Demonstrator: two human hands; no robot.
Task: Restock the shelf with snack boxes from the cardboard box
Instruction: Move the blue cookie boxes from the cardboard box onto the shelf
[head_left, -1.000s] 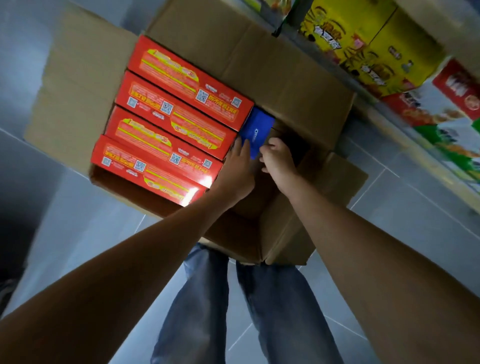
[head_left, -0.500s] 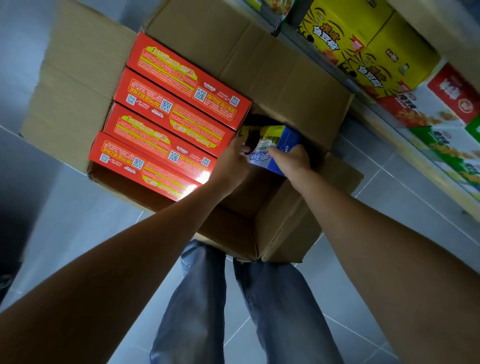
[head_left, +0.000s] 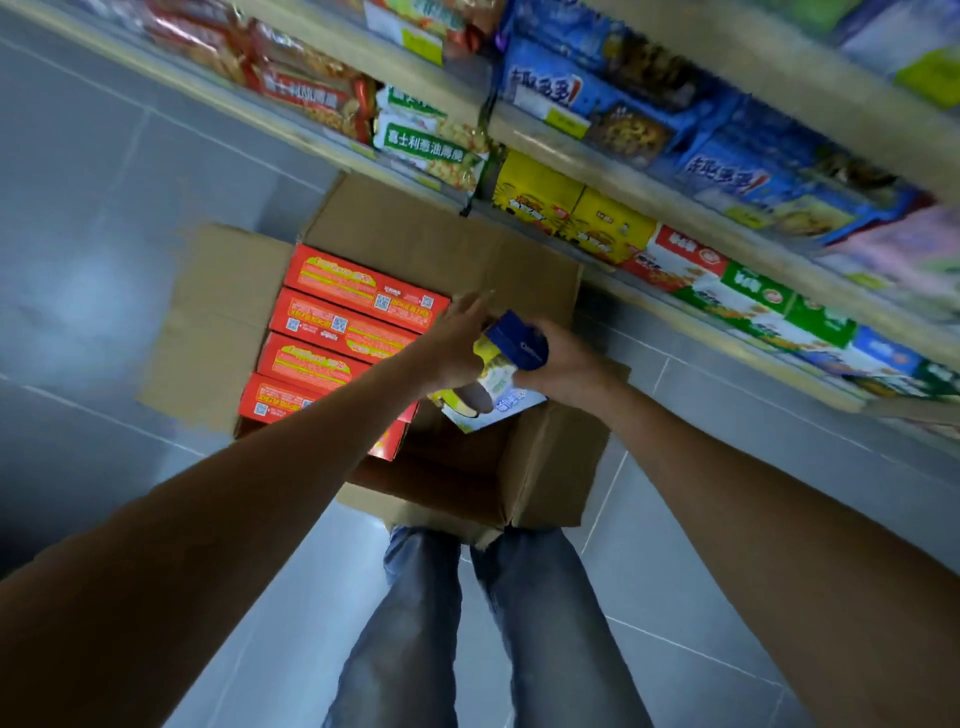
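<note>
The blue-and-yellow cardboard snack box (head_left: 500, 387) hangs tilted above the open brown cardboard box (head_left: 447, 244) — right hand (head_left: 574, 366) curled round its end, left hand (head_left: 454, 345) pinching it; a loosened grip could drop it.

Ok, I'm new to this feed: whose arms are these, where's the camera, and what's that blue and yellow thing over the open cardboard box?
No machine here: these are a person's two bare arms, seen from one head-worn camera looking down. The cardboard box stands open on the grey floor, red boxes packed in one side. The right hand grips a blue and yellow snack box above it; the left hand is against the other side, its fingers too blurred to read. The stocked shelf runs alongside.
</note>
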